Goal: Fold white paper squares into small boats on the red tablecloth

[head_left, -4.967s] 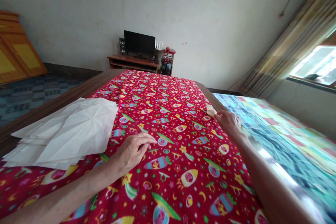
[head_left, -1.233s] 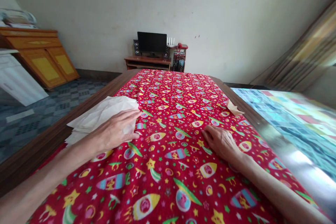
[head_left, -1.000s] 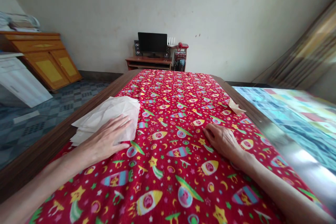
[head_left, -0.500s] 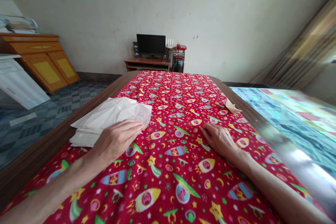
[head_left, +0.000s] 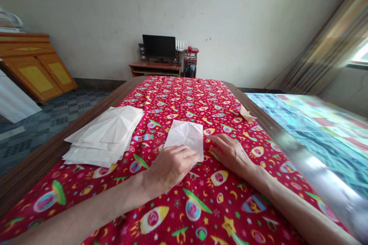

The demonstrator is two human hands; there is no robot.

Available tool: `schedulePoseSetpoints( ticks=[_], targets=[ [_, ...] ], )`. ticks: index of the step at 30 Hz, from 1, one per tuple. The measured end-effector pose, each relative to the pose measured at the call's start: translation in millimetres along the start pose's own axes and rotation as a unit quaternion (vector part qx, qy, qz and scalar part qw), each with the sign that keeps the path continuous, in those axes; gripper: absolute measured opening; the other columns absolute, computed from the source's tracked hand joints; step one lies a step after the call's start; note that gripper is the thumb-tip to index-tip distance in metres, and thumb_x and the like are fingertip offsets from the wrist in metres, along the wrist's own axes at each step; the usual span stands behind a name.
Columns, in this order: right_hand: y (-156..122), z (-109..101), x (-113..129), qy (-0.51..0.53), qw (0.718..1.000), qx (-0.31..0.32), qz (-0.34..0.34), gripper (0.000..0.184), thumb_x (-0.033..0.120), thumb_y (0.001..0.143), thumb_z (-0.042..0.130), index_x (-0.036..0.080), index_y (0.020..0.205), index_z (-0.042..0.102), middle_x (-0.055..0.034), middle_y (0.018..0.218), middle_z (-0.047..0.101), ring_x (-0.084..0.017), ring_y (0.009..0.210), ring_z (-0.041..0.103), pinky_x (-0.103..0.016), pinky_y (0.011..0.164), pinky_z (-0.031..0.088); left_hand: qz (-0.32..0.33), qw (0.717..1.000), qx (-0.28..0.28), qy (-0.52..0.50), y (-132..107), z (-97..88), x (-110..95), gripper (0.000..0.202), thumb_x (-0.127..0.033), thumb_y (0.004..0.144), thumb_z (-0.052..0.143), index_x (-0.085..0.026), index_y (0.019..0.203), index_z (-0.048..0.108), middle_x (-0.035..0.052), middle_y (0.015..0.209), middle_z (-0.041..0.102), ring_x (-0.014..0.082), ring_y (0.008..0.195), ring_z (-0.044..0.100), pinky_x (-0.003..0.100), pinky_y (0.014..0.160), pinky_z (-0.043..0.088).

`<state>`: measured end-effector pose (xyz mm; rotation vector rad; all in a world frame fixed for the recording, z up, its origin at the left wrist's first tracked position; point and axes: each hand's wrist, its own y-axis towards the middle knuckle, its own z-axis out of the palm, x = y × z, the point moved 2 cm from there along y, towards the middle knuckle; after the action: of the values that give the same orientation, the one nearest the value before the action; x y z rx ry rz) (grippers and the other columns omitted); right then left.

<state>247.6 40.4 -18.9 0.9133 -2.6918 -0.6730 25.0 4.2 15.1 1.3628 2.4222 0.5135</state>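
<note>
A white square sheet of paper [head_left: 186, 133] with star-like crease lines lies at the middle of the red cloth. My left hand [head_left: 174, 164] covers its near edge, fingers closed together on the paper, their tips partly hidden. Just right of the sheet, my right hand [head_left: 230, 151] rests low over the cloth with its fingers apart and nothing in them. To the left sits a loose stack of similar creased papers [head_left: 112, 130]. A small folded paper piece [head_left: 247, 113] in a cream tone lies near the cloth's right edge.
The red patterned cloth [head_left: 189, 191] covers a dark wooden table [head_left: 115, 101]. Beyond it stand a monitor [head_left: 159, 46] and speakers on a small desk [head_left: 155, 67]. A wooden cabinet [head_left: 40, 67] is at the left, a bed with a colourful cover [head_left: 287, 122] at the right.
My left hand has moved right, away from the stack, bringing one sheet to the middle of the cloth. My right hand's fingers have spread and reach toward the sheet. The view has shifted slightly.
</note>
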Motion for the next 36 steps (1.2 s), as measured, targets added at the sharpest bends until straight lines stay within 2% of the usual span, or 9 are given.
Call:
schedulePoseSetpoints(
  ticks=[3,8,12,15,19,23,26,30,36],
  targets=[
    [1,-3,14,0.016,0.998,-0.008,-0.064,0.032,0.028,0.094,0.045,0.018,0.123,0.055,-0.0152,0.120,0.058,-0.024,0.102,0.059,-0.035,0.079,0.052,-0.002,1.000,0.000,-0.012,2,6.3,-4,0.023,-0.017,0.095,0.042,-0.016,0.103,0.064,0.0052,0.091,0.069,0.0156,0.090,0.064,0.027,0.079,0.053],
    [1,-4,22,0.082,0.986,0.030,-0.141,0.024,0.016,0.092,0.046,0.020,0.107,0.065,-0.0133,0.116,0.061,-0.022,0.101,0.062,-0.033,0.079,0.054,-0.004,0.999,-0.009,-0.038,0,11.3,-3,0.021,-0.016,0.093,0.046,-0.017,0.105,0.064,0.0049,0.097,0.069,0.0158,0.093,0.064,0.027,0.080,0.053],
    [-1,-1,16,0.138,0.981,0.012,-0.137,0.026,0.011,0.091,0.045,0.019,0.107,0.064,-0.0118,0.111,0.065,-0.019,0.100,0.064,-0.030,0.078,0.055,-0.034,0.999,-0.017,-0.035,-11,7.6,11,0.034,-0.012,0.086,0.055,-0.018,0.120,0.058,0.0053,0.114,0.066,0.0186,0.106,0.060,0.034,0.091,0.051],
    [-1,0,15,0.156,0.978,-0.005,-0.141,0.027,0.010,0.091,0.043,0.018,0.107,0.064,-0.0108,0.109,0.067,-0.017,0.099,0.065,-0.030,0.080,0.056,-0.044,0.998,-0.023,-0.037,-24,3.4,27,0.043,-0.005,0.082,0.054,-0.015,0.124,0.056,0.0070,0.121,0.063,0.0185,0.114,0.056,0.034,0.098,0.048],
    [0,0,15,0.171,0.977,-0.033,-0.123,0.029,0.009,0.091,0.041,0.018,0.105,0.065,-0.0092,0.104,0.070,-0.016,0.095,0.067,-0.028,0.079,0.058,-0.053,0.997,-0.038,-0.027,-41,2.8,50,0.043,-0.001,0.083,0.047,-0.016,0.121,0.060,0.0066,0.121,0.064,0.0188,0.116,0.055,0.037,0.100,0.048],
    [1,-2,17,0.165,0.976,-0.049,-0.137,0.027,0.009,0.089,0.043,0.018,0.100,0.066,-0.0092,0.102,0.071,-0.017,0.094,0.068,-0.029,0.078,0.058,-0.062,0.996,-0.059,-0.037,-48,7.0,66,0.033,-0.009,0.089,0.047,-0.018,0.117,0.063,0.0065,0.121,0.064,0.0183,0.118,0.055,0.035,0.100,0.049],
    [2,-3,19,0.153,0.976,-0.044,-0.150,0.027,0.009,0.088,0.044,0.018,0.100,0.066,-0.0089,0.102,0.071,-0.017,0.094,0.068,-0.031,0.080,0.058,-0.034,0.998,-0.043,-0.034,-46,8.8,69,0.033,-0.011,0.091,0.045,-0.019,0.117,0.063,0.0056,0.122,0.064,0.0181,0.120,0.054,0.035,0.100,0.048],
    [2,-6,21,0.154,0.974,-0.038,-0.160,0.026,0.009,0.088,0.044,0.018,0.100,0.065,-0.0089,0.102,0.071,-0.017,0.095,0.067,-0.032,0.081,0.057,-0.006,0.999,-0.022,-0.036,-45,6.3,65,0.032,-0.013,0.092,0.044,-0.020,0.115,0.065,0.0050,0.118,0.067,0.0174,0.112,0.060,0.034,0.097,0.050],
    [0,-11,20,0.211,0.969,-0.016,-0.128,0.021,0.013,0.088,0.048,0.021,0.098,0.065,-0.0064,0.095,0.072,-0.017,0.091,0.066,-0.031,0.079,0.055,-0.013,0.993,-0.063,-0.095,-47,1.9,58,0.032,-0.006,0.088,0.044,-0.017,0.102,0.070,0.0056,0.106,0.072,0.0164,0.101,0.066,0.031,0.091,0.052]
  ],
)
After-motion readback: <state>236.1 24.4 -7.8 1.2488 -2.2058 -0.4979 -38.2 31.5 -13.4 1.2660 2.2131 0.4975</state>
